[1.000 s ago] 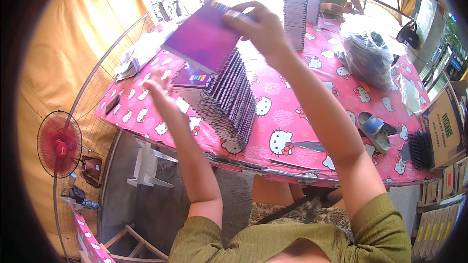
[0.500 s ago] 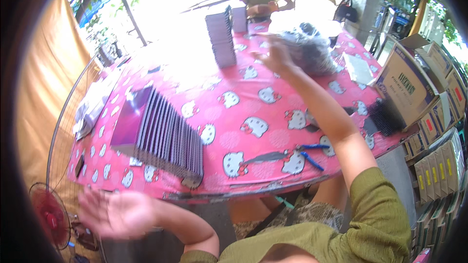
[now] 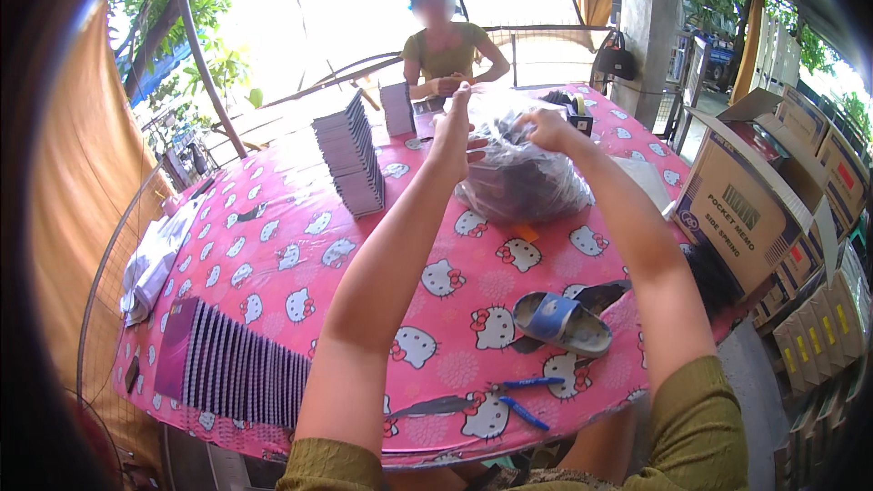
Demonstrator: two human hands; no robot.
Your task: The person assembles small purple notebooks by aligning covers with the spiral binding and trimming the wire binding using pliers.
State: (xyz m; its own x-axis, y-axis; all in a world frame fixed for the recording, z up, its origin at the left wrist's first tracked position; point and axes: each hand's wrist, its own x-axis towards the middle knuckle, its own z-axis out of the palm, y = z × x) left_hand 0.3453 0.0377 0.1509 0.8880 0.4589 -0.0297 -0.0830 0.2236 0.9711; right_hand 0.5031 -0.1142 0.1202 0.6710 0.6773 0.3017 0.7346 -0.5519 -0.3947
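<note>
One bag [image 3: 527, 182] rests on pink tablecloth [image 3: 455, 368] — curtain [image 3: 73, 218] leftward.

On the table [image 3: 427, 218], a plastic bag [image 3: 527, 186] sits toward the far side, the left grip [image 3: 457, 134] at its left and the right grip [image 3: 549, 130] at its upper right. Left of it stands a notebook stack [image 3: 348, 159], with a smaller stack [image 3: 397, 109] behind; a co-worker [image 3: 446, 56] is beyond the far edge. A third stack [image 3: 238, 365] occupies the near left corner, before a cloth bundle [image 3: 160, 259] along the left edge. Nearer than the bag lies a slipper [image 3: 562, 321], then pliers [image 3: 532, 383]. A cardboard box [image 3: 744, 205] is at the right.
</note>
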